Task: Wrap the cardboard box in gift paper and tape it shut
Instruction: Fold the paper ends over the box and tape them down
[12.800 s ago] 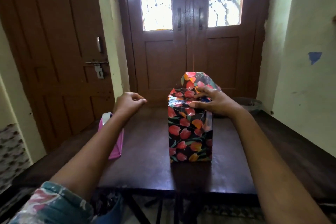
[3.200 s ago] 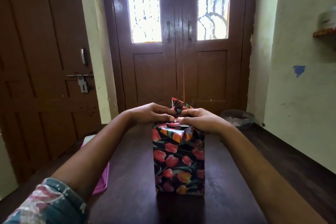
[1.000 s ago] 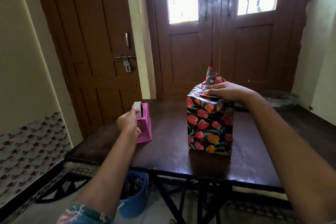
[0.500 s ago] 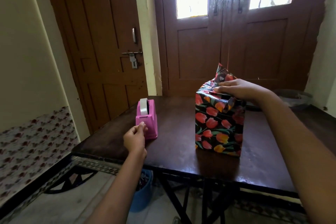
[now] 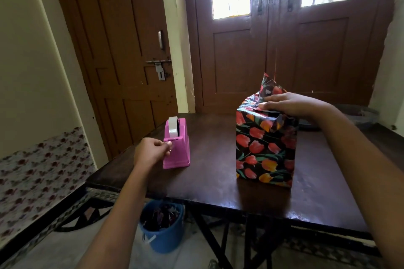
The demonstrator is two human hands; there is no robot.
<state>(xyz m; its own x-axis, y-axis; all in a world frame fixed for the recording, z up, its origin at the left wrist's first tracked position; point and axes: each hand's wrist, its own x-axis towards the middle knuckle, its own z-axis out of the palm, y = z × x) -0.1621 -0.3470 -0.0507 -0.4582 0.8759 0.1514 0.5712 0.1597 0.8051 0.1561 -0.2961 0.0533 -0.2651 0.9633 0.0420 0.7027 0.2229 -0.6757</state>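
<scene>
Two jobs: the left hand (image 5: pixel 150 152) pinches what seems the end of the tape (image 5: pixel 172 129) at the pink dispenser (image 5: pixel 180 155), best torn down across its blade, while right of it the right hand (image 5: pixel 290 105) pins the folds atop the wrapped box (image 5: pixel 264 150) with flat fingers.

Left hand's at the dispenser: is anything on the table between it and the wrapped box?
Nothing visible. Only bare table lies between the pink tape dispenser, where the left hand pinches the tape, and the gift-wrapped box. The right hand presses its top folds; one paper flap stands up.
</scene>
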